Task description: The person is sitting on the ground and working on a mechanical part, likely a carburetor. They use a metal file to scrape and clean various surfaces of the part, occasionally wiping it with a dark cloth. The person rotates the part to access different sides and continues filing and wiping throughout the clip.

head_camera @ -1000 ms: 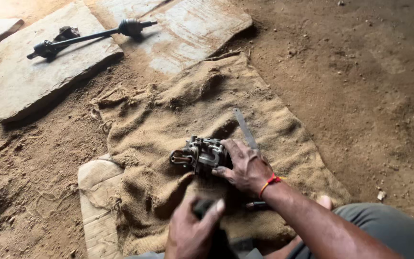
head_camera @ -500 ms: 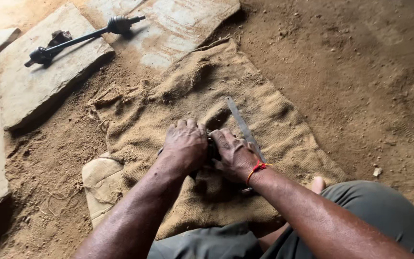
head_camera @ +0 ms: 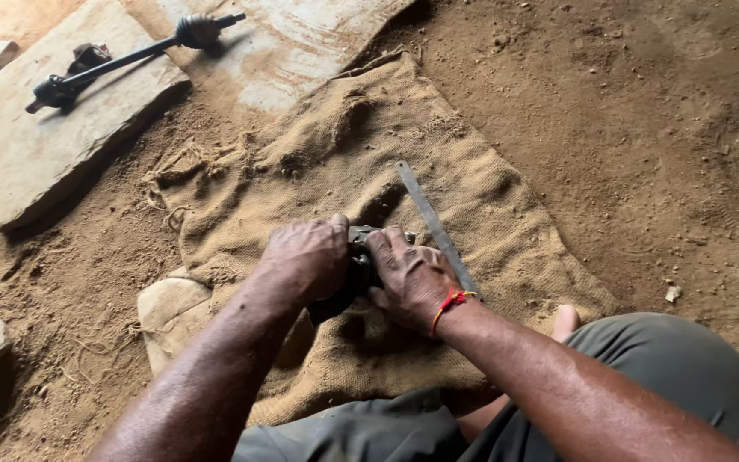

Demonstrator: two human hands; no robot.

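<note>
Dirt floor (head_camera: 643, 128) carries a burlap sack (head_camera: 344, 154) spread flat, its far corner lapping onto stone slabs (head_camera: 53, 145) at the upper left. On those slabs lies a dark axle shaft (head_camera: 130, 56), well apart from the work.

Change noted: a second ago the left hand was drawn back near the sack's near edge, holding something dark, with only the right hand on the part. Both hands now sit on the part near the sack's middle, so work on it appears to be under way with full two-handed control.

Grip: left hand (head_camera: 305, 257) is curled down over the dark metal part (head_camera: 361, 257) and a dark item below it (kind not discernible). Right hand (head_camera: 408, 278) clasps the part from the other side, fingers closed upon it. A flat metal strip (head_camera: 434, 227) lies just beside the right hand, seemingly untouched.
</note>
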